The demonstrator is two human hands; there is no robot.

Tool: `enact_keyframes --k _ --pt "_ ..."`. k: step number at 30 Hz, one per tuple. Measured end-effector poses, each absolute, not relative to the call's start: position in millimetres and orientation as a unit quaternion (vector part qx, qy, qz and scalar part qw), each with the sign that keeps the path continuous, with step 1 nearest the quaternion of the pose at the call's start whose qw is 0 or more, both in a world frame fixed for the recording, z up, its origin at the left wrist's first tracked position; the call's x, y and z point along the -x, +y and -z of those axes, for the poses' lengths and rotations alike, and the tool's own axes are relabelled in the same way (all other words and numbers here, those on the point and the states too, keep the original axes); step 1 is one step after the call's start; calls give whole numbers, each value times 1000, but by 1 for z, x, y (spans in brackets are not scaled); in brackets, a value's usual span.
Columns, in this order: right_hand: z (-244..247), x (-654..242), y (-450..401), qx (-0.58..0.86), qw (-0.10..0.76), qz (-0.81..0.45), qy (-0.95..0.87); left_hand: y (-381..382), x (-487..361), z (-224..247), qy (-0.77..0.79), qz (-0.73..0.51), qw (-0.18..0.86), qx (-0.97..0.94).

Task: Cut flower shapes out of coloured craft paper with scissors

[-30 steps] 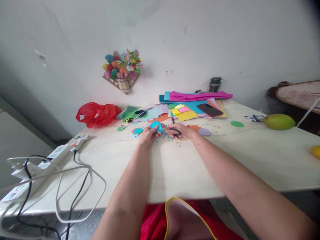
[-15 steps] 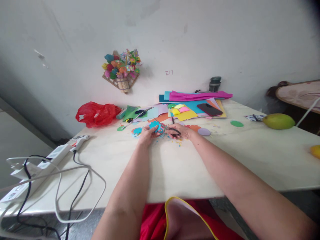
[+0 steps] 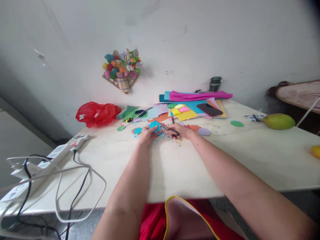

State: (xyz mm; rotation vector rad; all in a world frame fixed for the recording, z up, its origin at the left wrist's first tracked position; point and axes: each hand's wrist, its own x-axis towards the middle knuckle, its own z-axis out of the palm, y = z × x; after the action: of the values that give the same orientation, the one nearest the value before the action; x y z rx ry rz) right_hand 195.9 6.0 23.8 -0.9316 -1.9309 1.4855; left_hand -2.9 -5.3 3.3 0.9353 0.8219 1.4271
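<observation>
Near the middle of the table, my left hand [image 3: 148, 134] pinches a blue scalloped paper piece [image 3: 154, 126]. My right hand [image 3: 182, 130] is closed round the dark handles of a pair of scissors [image 3: 175, 132], whose blades point left to the blue paper's edge. Small coloured scraps [image 3: 179, 142] lie on the table below the hands. Another blue scalloped piece [image 3: 137, 130] rests left of my left hand. Orange scalloped paper [image 3: 194, 128] and a lilac paper oval [image 3: 204, 131] lie right of my right hand.
Behind the hands are stacked coloured sheets [image 3: 188, 115], a phone [image 3: 209, 109] and other scissors [image 3: 142, 112]. A red plastic bag [image 3: 96, 114] sits back left. At left, a power strip [image 3: 37, 171] trails cables. A green-yellow fruit [image 3: 279, 121] lies at right.
The blue paper has turned slightly in my left hand, and the scissors have shifted a little. Both hands stay in nearly the same place.
</observation>
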Motion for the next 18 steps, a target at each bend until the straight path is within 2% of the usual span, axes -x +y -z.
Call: enact_keyframes --k 18 --pt "-23 -190 5 382 286 -562 -676 -4 3 -3 348 -611 588 -400"
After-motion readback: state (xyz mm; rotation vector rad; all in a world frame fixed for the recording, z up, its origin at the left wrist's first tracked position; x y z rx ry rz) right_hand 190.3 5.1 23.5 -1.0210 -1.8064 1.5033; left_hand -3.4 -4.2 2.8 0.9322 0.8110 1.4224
